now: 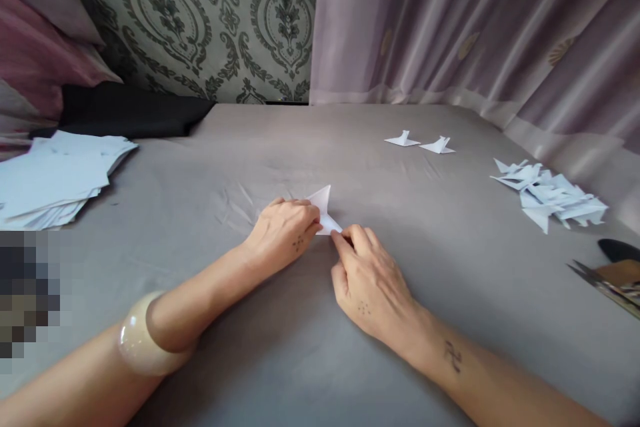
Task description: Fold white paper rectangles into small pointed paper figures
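Observation:
A small folded piece of white paper (326, 221) lies on the grey cloth surface in the middle of the head view, one pointed flap sticking up at its far side. My left hand (285, 227) is closed over its left part, with the fingers curled on the paper and hiding much of it. The fingertips of my right hand (373, 273) pinch or press the paper's near right corner. Its fingers are bent together there. A pale bangle sits on my left forearm.
Two folded paper figures (438, 145) stand far right of centre. A pile of folded paper pieces (550, 193) lies at the right, scissors (600, 283) nearer. Paper sheets (55, 177) are stacked at the left, before a black cloth (130, 110). Curtains (425, 20) hang behind.

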A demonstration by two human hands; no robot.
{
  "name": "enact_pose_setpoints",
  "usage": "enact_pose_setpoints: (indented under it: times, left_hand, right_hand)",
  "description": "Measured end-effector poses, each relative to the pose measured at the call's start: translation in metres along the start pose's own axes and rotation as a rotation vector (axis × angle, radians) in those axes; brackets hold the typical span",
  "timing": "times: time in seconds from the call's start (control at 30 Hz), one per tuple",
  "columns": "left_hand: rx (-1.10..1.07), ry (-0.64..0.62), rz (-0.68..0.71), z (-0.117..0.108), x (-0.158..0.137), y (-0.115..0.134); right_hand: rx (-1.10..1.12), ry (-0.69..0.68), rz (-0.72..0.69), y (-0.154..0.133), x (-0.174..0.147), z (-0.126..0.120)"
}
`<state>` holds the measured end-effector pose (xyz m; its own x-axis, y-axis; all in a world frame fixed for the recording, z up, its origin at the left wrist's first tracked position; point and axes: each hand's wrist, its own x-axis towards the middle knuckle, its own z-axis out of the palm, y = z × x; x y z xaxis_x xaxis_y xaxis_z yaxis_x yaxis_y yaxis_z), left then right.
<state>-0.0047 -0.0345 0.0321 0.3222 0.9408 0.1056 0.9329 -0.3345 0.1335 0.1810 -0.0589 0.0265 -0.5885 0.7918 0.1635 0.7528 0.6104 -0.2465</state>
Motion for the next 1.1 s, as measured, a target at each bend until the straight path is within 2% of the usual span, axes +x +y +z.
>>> enact_pose_setpoints:
  times: [0.23,0.33,0.57,0.7,0.87,0.97,1.1]
  left_hand:
    - [-0.012,-0.076,-0.062,-0.011,0.001,0.006]
    - [0.002,-0.068,-0.069,-0.011,0.001,0.007]
    - [0.037,0.021,-0.003,0.001,-0.003,0.0]
    - [-0.034,0.011,0.0,0.002,-0.006,-0.005]
    - [-0.129,-0.011,0.069,-0.004,-0.009,-0.008]
    - [-0.105,0.041,0.115,-0.003,-0.004,-0.004]
    - [-0.115,0.142,0.258,0.007,0.009,0.0]
  right_hand:
    - [-0.033,-0.006,-0.029,0.002,0.005,0.0]
    - [-0.045,-0.004,-0.045,0.0,0.006,0.0]
    - [-0.072,0.03,-0.068,-0.005,0.012,0.0]
    - [-0.068,0.029,-0.069,-0.005,0.012,-0.002]
    - [-0.055,0.047,-0.003,0.003,0.006,-0.002]
    - [-0.033,0.125,0.034,0.012,0.005,-0.003]
    - [-0.05,0.296,0.012,0.024,0.008,-0.005]
